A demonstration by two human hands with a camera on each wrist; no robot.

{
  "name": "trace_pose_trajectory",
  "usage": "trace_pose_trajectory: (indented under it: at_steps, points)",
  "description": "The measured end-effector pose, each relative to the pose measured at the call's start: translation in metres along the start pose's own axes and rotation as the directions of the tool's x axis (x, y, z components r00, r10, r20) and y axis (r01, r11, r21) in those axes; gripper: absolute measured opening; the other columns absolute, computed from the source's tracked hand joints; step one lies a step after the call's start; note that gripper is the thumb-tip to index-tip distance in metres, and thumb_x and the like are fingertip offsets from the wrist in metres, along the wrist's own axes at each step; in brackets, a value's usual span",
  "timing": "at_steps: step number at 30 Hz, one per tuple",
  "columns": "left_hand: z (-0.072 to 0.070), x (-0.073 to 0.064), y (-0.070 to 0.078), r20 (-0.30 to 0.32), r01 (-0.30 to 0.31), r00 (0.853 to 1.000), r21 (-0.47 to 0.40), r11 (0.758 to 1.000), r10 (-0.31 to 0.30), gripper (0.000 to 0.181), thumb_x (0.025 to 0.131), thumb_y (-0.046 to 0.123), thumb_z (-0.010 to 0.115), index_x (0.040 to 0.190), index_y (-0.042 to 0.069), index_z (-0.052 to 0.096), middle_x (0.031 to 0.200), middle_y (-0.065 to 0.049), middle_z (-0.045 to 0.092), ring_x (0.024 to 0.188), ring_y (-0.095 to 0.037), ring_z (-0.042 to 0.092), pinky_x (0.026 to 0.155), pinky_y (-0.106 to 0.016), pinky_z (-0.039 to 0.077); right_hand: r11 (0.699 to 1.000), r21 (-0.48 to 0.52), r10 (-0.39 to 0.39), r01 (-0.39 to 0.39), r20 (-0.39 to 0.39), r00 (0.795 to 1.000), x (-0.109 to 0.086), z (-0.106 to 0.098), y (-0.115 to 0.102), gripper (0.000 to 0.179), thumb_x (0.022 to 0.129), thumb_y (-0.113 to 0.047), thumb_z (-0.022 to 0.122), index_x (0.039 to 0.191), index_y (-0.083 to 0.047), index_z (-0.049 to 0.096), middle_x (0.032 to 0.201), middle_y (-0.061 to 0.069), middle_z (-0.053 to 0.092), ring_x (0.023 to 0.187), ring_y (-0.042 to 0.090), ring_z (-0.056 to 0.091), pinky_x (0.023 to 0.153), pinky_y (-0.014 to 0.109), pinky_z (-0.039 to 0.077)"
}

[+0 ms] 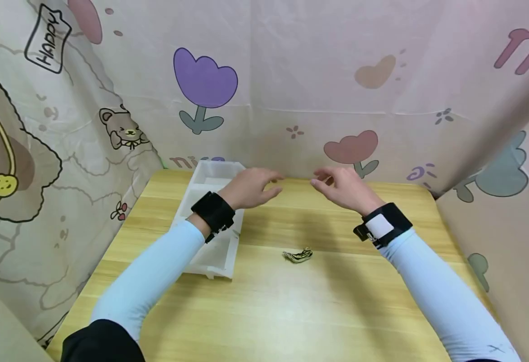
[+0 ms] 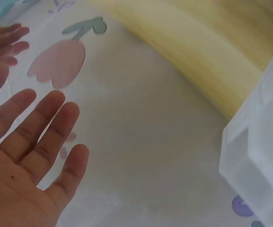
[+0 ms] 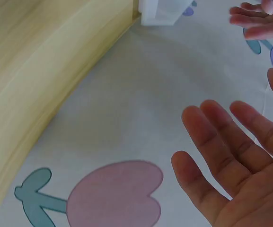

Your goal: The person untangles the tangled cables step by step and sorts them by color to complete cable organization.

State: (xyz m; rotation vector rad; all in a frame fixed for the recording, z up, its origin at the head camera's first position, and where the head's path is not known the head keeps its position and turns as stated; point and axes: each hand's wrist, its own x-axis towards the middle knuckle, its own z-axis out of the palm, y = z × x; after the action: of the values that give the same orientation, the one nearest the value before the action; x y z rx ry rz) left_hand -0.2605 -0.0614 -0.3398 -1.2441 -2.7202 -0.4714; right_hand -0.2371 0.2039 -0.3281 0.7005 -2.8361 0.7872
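My left hand hovers over the far part of the table, beside a white divided tray, with nothing in its fingers. Opposite it, my right hand hangs in the air too, palm turned inward and holding nothing. Both wrist views show relaxed, slightly bent fingers, those of the left hand and of the right hand. Between the forearms, nearer to me, a small bundle of black and yellowish striped cord or thread lies on the wooden table. Neither hand touches it.
The wooden table ends at a printed cloth backdrop behind the hands. More printed cloth hangs at the left and right sides. The left forearm covers part of the tray, which stands lengthwise on the table's left side.
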Motion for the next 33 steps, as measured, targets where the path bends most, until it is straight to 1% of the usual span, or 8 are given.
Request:
trace_pose_trajectory:
  at_steps: [6, 11, 14, 19, 22, 28, 30, 33]
  points:
    - [0.03, -0.009, 0.005, 0.036, -0.041, 0.998, -0.009, 0.999, 0.041, 0.032, 0.094, 0.033, 0.051, 0.119, 0.014, 0.06, 0.108, -0.002, 0.064, 0.094, -0.013, 0.057, 0.08, -0.033, 0.048, 1.0, 0.005, -0.011, 0.011, -0.009, 1.0, -0.007, 0.012, 0.0, 0.032, 0.091, -0.044, 0.054, 0.105, -0.016, 0.064, 0.09, -0.002, 0.065, 0.077, 0.013, 0.058, 0.062, 0.037, 0.051]
    - [0.061, -0.022, 0.012, 0.093, -0.035, 0.995, -0.063, 0.997, 0.041, 0.032, 0.094, 0.032, 0.053, 0.119, 0.014, 0.06, 0.104, 0.0, 0.065, 0.09, -0.011, 0.058, 0.078, -0.031, 0.048, 0.999, 0.027, -0.025, 0.024, 0.017, 1.0, -0.015, 0.028, 0.005, 0.028, 0.092, -0.041, 0.055, 0.102, -0.017, 0.065, 0.087, -0.003, 0.064, 0.07, 0.011, 0.057, 0.061, 0.034, 0.05]
    - [0.083, -0.027, 0.017, 0.129, -0.025, 0.991, -0.084, 0.996, 0.035, 0.033, 0.093, 0.032, 0.054, 0.119, 0.012, 0.06, 0.104, 0.001, 0.065, 0.087, -0.009, 0.057, 0.075, -0.03, 0.049, 0.998, 0.047, -0.034, 0.032, 0.037, 0.999, -0.021, 0.036, 0.007, 0.025, 0.092, -0.039, 0.055, 0.101, -0.017, 0.065, 0.085, -0.003, 0.063, 0.068, 0.01, 0.057, 0.06, 0.033, 0.05]
    - [0.121, -0.031, 0.032, 0.218, -0.016, 0.976, -0.065, 0.998, 0.029, 0.039, 0.09, 0.038, 0.058, 0.12, 0.013, 0.06, 0.102, 0.0, 0.065, 0.079, -0.005, 0.055, 0.069, -0.026, 0.049, 0.995, 0.089, -0.044, 0.037, 0.069, 0.997, -0.03, 0.052, 0.014, 0.026, 0.092, -0.037, 0.056, 0.1, -0.014, 0.065, 0.082, -0.002, 0.063, 0.065, 0.01, 0.057, 0.057, 0.033, 0.05]
    - [0.138, -0.033, 0.041, 0.249, -0.01, 0.968, -0.031, 0.999, 0.017, 0.041, 0.086, 0.041, 0.062, 0.118, 0.016, 0.061, 0.097, 0.002, 0.064, 0.077, -0.005, 0.054, 0.065, -0.026, 0.049, 0.994, 0.109, -0.036, 0.026, 0.094, 0.995, -0.036, 0.062, 0.018, 0.024, 0.092, -0.035, 0.056, 0.1, -0.014, 0.065, 0.081, -0.002, 0.064, 0.064, 0.01, 0.057, 0.056, 0.033, 0.049]
    - [0.16, -0.035, 0.049, 0.226, -0.006, 0.974, 0.056, 0.998, -0.006, 0.029, 0.078, 0.036, 0.07, 0.103, 0.022, 0.067, 0.088, 0.006, 0.059, 0.071, -0.006, 0.052, 0.059, -0.027, 0.047, 0.991, 0.135, -0.013, -0.005, 0.133, 0.991, -0.046, 0.079, 0.024, 0.02, 0.091, -0.032, 0.059, 0.098, -0.014, 0.065, 0.08, -0.003, 0.063, 0.064, 0.012, 0.057, 0.056, 0.032, 0.05]
    - [0.162, -0.035, 0.05, 0.227, -0.005, 0.974, 0.044, 0.999, -0.005, 0.025, 0.079, 0.033, 0.07, 0.101, 0.022, 0.068, 0.087, 0.006, 0.059, 0.072, -0.006, 0.051, 0.06, -0.026, 0.047, 0.99, 0.139, -0.011, -0.009, 0.147, 0.989, -0.049, 0.084, 0.025, 0.02, 0.091, -0.031, 0.059, 0.098, -0.014, 0.065, 0.08, -0.003, 0.063, 0.065, 0.012, 0.057, 0.057, 0.032, 0.05]
    - [0.154, -0.037, 0.05, 0.228, 0.004, 0.974, -0.012, 1.0, -0.001, 0.023, 0.082, 0.032, 0.068, 0.101, 0.019, 0.068, 0.084, 0.006, 0.057, 0.07, -0.006, 0.05, 0.06, -0.025, 0.046, 0.99, 0.138, -0.033, 0.012, 0.155, 0.987, -0.054, 0.088, 0.024, 0.019, 0.092, -0.03, 0.058, 0.099, -0.014, 0.066, 0.081, -0.003, 0.063, 0.068, 0.011, 0.057, 0.059, 0.032, 0.05]
